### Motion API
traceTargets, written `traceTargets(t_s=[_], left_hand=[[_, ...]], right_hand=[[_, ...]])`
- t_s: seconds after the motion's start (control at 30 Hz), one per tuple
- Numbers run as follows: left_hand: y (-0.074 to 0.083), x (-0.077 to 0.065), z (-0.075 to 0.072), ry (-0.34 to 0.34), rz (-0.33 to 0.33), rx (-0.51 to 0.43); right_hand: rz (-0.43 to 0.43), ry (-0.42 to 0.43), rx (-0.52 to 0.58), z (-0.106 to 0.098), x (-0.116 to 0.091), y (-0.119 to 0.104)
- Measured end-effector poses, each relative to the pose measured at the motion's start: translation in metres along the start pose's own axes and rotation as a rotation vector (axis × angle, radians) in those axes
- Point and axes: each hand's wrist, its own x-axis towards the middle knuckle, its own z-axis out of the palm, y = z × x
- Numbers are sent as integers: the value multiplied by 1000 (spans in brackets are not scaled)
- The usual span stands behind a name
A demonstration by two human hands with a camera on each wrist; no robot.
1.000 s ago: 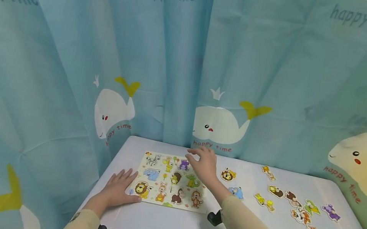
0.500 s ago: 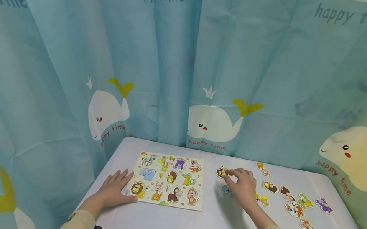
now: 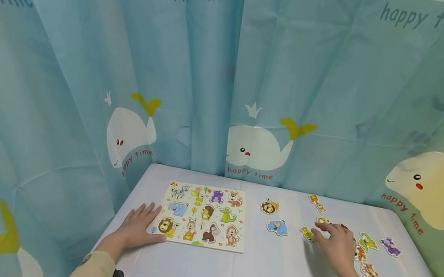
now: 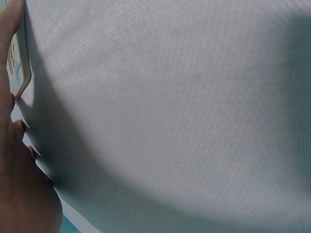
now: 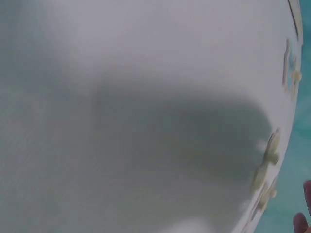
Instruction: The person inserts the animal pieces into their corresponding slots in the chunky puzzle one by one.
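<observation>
A flat puzzle board [image 3: 216,246] printed with colourful animals lies on the table. My left hand [image 3: 137,228] rests at its lower left corner, fingers spread and thumb along the front edge. Over the loose animal pieces to the right is my right hand [image 3: 336,247], thumb and index finger apart. Just left of its fingertips lies a yellow-green piece [image 3: 306,234]; a mostly covered piece [image 3: 323,220] shows behind them. In the right wrist view, knobs stand up from the pieces [image 5: 272,148], and the fingertips [image 5: 308,196] are at the frame's edge.
A lion piece [image 3: 269,206] and a blue elephant piece [image 3: 277,227] lie between board and right hand. A kangaroo piece [image 3: 317,203] is farther back. Crocodile [image 3: 367,242], purple [image 3: 390,246] and monkey [image 3: 372,276] pieces lie rightward. A whale-print curtain [image 3: 195,83] hangs behind the table.
My right hand has moved right from above the board, past the lion piece, to the cluster of loose pieces. The lion and elephant pieces are uncovered again. My left hand stays by the board.
</observation>
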Motion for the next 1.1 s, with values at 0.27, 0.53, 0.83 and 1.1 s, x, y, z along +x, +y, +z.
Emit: traceTargets(t_s=[0.27,0.53,0.83,1.1], left_hand=[[-1,1,1,6,14,-2],[0,1,1,3,6,-9],[-9,6,9,16,7,-14],[-5,4,5,17,7,-13]], right_hand=[[102,-52,-93,4,-4,18],[140,-50,-111,13,-6,20],[164,-42,-138,18,-3,20],[170,-40,-142,22,-2,20]])
